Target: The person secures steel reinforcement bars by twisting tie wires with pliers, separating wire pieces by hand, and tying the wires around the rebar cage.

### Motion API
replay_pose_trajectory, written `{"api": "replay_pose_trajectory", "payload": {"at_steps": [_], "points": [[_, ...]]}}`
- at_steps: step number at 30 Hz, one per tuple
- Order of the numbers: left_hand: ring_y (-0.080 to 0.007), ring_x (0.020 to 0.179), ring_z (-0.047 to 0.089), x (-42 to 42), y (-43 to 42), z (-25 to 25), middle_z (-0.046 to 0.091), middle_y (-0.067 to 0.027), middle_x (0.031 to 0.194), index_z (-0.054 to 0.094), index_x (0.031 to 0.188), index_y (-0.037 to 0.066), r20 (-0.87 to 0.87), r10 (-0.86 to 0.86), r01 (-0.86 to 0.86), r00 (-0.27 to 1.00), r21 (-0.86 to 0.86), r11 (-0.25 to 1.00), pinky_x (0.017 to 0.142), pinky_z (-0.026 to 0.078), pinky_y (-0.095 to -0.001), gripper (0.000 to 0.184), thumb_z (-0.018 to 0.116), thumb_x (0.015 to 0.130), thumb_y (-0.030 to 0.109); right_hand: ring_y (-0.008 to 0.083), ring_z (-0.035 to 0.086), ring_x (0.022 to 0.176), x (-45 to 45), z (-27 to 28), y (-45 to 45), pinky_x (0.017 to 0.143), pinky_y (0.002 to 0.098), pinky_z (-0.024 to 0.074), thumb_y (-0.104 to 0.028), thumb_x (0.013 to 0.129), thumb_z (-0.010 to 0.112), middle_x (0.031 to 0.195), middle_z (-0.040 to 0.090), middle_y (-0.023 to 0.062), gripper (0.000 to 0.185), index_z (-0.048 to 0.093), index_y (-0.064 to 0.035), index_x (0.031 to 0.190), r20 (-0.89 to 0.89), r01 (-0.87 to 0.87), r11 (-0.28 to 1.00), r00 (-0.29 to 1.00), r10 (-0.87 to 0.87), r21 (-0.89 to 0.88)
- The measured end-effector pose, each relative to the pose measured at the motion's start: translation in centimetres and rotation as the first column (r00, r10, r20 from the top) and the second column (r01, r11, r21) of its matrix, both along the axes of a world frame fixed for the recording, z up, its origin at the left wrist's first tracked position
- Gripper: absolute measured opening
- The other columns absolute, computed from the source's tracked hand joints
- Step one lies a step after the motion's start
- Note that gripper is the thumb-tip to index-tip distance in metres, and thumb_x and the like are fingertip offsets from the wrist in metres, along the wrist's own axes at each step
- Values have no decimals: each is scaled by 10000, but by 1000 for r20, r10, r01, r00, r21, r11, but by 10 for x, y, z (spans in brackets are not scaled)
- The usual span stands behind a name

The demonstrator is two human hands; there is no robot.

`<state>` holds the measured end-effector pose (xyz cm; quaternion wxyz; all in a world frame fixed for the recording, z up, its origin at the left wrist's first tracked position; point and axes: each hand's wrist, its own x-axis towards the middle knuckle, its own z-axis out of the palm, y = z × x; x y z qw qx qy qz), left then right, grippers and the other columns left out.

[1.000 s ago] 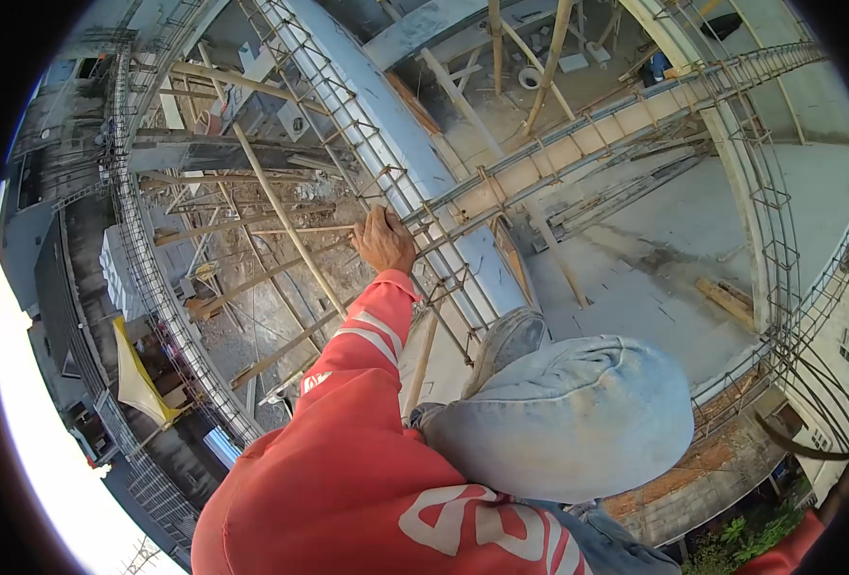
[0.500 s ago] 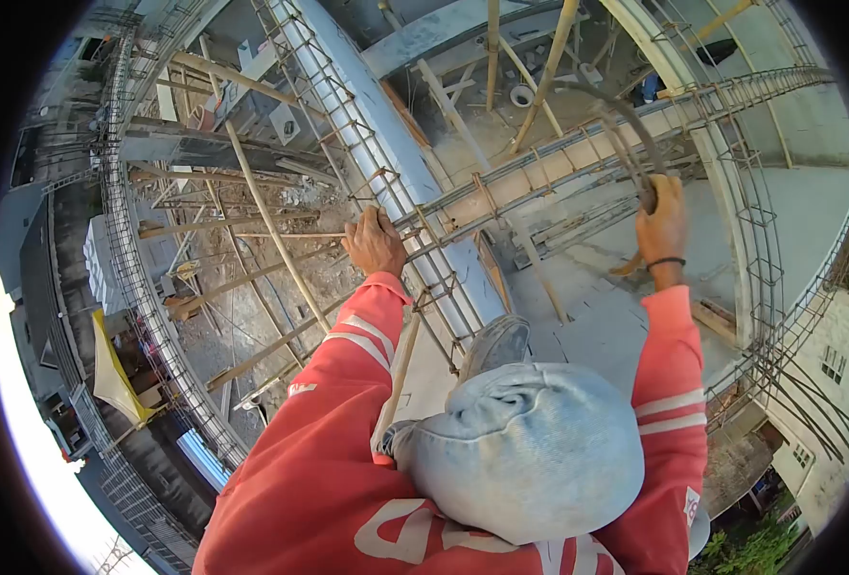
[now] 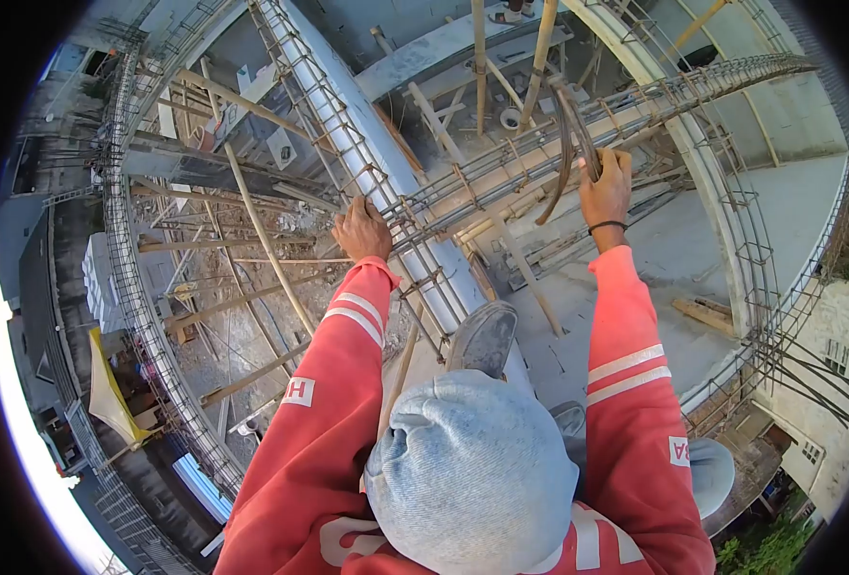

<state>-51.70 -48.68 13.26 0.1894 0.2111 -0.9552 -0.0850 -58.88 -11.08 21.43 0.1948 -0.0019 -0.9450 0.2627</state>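
My left hand [image 3: 362, 229] rests on the edge of a long rebar cage [image 3: 348, 134], its fingers bent over a bar beside the crossing with a second cage [image 3: 539, 165]. A dark bundle of curved bars or wire [image 3: 568, 144] is in my right hand [image 3: 605, 192], whose fingers are wrapped round its lower end. The bundle arches above the second cage, and one end hangs down to the left. My shoe [image 3: 483, 335] stands on the pale beam below the crossing.
Wooden poles [image 3: 262, 225] prop the structure at the left. A curved concrete beam [image 3: 722, 216] with a rebar cage runs down the right. Far below lies a concrete floor [image 3: 674, 249]. Another person's feet [image 3: 509, 13] show at the top.
My right hand has come in from the lower right with the dark bundle and has moved left over the second cage. My left hand stays by the crossing. The view has shifted slightly.
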Motion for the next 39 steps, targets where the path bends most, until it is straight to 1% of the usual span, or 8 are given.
{"api": "replay_pose_trajectory", "payload": {"at_steps": [2, 7, 12, 15, 26, 28, 32, 39], "points": [[-390, 921, 616, -2, -1, 3, 741, -99, 951, 653, 943, 114, 70, -1, 1, 998, -8, 1000, 820, 430, -518, 184, 552, 977, 264, 383, 590, 980, -3, 31, 0, 864, 464, 481, -181, 866, 736, 1076, 568, 173, 270, 635, -13, 1053, -8, 126, 976, 992, -130, -180], [-451, 798, 620, 0, 1, 5, 715, -195, 844, 607, 872, 95, -35, -81, 78, 996, -75, 994, 779, 440, -531, 212, 510, 985, 246, 358, 651, 908, -63, 130, 27, 817, 447, 498, -192, 922, 656, 968, 677, 191, 185, 676, -59, 1049, -375, 101, 970, 909, -180, -221], [-442, 707, 632, -4, -11, -7, 709, -181, 796, 610, 909, 127, -14, -194, 192, 981, -85, 978, 754, 441, -543, 183, 502, 985, 255, 330, 657, 804, -101, 203, 75, 718, 458, 501, -101, 904, 598, 811, 657, 163, 124, 623, -82, 1024, -315, 217, 960, 912, -263, -175], [-425, 709, 635, -7, -28, -18, 694, -194, 772, 615, 925, 114, 56, -244, 248, 968, -78, 966, 748, 436, -513, 181, 501, 988, 241, 392, 677, 956, -82, 229, 98, 784, 503, 503, -120, 911, 575, 996, 679, 254, 123, 638, -88, 1012, -33, 104, 988, 994, -109, -118], [-370, 759, 628, -1, -15, -2, 705, -156, 847, 640, 912, 63, -4, -233, 233, 973, 22, 972, 780, 431, -450, 187, 527, 993, 188, 359, 704, 928, -112, 82, 148, 825, 463, 535, -365, 955, 621, 911, 724, 201, 280, 728, -146, 1092, 191, 318, 943, 924, -331, 98], [-369, 773, 625, 2, -14, -4, 710, -150, 869, 648, 924, 55, 39, -223, 219, 974, 85, 972, 795, 437, -450, 177, 541, 986, 181, 291, 718, 772, -127, 89, 140, 744, 424, 543, -420, 947, 638, 778, 715, 149, 350, 726, -115, 1095, 397, 270, 937, 903, -165, -224], [-392, 774, 610, -3, -14, -6, 712, -167, 863, 662, 976, 53, -25, -196, 197, 980, 54, 979, 871, 423, -470, 173, 559, 980, 192, 150, 667, 643, -150, 128, 101, 637, 327, 532, -359, 990, 601, 704, 670, 54, 313, 711, -76, 1065, 434, 178, 893, 901, 21, -413], [-355, 755, 571, -4, -12, 5, 682, -109, 862, 608, 880, 88, 95, -209, 200, 973, 97, 975, 780, 401, -424, 101, 576, 955, 147, 118, 625, 669, -143, 51, 72, 653, 311, 521, -317, 1016, 589, 769, 639, 29, 270, 673, -76, 1107, 556, 184, 879, 824, 107, -441]]}}
